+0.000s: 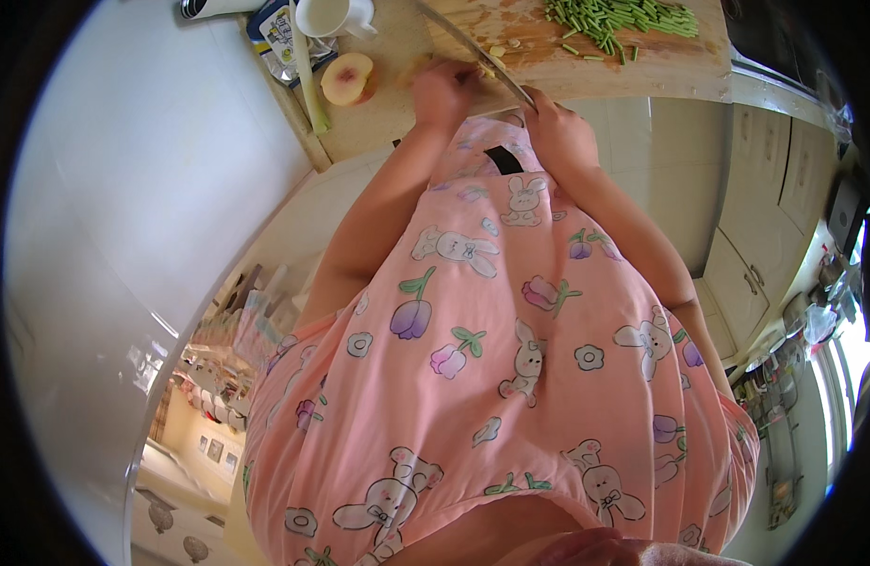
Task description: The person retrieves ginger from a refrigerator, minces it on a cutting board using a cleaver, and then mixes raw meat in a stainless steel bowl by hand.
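My right hand (561, 134) grips the handle end of a kitchen knife (470, 42), whose long blade slants up and left over a wooden cutting board (661, 79). Beside the blade, my left hand (443, 90) is blurred at the board's near left part, fingers curled. Whether it holds anything is unclear. Small pale yellow slices (497, 52) lie around the blade, close to the left fingertips. Farther right on the board is a pile of cut green stems (615, 20), with a few loose pieces at its near side.
Left of the board, the counter holds a halved peach (347, 79), a pale green stalk (307, 78), a white mug (325, 17) and a printed foil packet (279, 44). A white wall panel (123, 177) rises at left. Cabinets (753, 233) stand at right.
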`<state>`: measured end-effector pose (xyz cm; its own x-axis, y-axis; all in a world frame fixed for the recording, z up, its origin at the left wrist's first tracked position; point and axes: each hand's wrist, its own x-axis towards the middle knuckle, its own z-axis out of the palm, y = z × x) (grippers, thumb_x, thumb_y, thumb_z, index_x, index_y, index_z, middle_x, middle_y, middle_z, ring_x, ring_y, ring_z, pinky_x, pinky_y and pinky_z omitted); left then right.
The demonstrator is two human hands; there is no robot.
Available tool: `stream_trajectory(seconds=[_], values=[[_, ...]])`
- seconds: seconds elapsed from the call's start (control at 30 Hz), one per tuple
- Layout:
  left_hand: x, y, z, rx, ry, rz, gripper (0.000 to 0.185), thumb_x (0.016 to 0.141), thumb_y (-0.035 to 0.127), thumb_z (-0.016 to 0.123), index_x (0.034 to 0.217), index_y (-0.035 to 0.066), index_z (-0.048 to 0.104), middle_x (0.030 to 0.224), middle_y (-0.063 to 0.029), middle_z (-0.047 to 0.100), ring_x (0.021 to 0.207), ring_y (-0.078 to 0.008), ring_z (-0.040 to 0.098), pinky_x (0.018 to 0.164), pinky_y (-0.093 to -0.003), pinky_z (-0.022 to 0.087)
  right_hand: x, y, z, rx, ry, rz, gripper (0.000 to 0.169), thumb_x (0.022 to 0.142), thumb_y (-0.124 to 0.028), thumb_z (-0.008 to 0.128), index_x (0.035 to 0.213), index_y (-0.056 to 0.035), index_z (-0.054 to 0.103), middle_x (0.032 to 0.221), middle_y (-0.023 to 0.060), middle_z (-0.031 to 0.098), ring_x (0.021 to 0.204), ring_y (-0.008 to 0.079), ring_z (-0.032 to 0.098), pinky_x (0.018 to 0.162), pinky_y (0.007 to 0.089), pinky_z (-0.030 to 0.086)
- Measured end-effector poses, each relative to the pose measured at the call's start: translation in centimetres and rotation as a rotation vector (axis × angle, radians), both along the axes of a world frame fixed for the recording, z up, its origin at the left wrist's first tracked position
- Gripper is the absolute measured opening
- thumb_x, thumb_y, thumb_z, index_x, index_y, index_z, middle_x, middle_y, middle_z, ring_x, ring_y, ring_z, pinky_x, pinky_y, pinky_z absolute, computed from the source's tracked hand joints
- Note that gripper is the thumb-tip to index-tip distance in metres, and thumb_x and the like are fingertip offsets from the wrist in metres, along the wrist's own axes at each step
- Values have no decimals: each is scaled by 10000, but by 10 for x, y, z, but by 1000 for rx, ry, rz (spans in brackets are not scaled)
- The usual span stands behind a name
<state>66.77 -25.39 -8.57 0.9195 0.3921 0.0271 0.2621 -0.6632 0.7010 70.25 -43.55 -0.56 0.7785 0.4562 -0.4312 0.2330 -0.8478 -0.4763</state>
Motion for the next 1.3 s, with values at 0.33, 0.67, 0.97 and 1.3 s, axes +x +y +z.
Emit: stream_trajectory(seconds=[0.33,0.67,0.97,1.3], values=[[0,-1,1,12,-61,-33,116,708,175,678,752,81,728,760,-99,673,714,-269,642,660,-366,509,-2,-4,9,-86,73,16,283,952,-301,445,1153,-128,543,824,194,670,740,396,648,654,514,517],[-3,0,-8,46,-30,-39,182,799,216,677,852,43,703,781,-122,676,735,-262,650,676,-347,502,-5,-10,-15,97,-122,-45,291,936,-294,497,1192,-180,575,876,137,682,748,353,656,634,474,520],[1,71,78,-241,-330,213,109,847,167,647,845,64,682,801,-44,629,694,-162,561,619,-280,453,-3,-38,-21,175,-514,193,418,788,-158,636,1194,-261,628,682,8,570,577,224,590,550,367,513],[67,34,61,155,629,-739,143,771,273,691,883,185,706,845,-11,683,846,-208,647,704,-370,504,2,-49,-29,192,-611,348,373,739,-158,661,1104,-235,660,656,-12,535,593,175,578,548,331,478]])
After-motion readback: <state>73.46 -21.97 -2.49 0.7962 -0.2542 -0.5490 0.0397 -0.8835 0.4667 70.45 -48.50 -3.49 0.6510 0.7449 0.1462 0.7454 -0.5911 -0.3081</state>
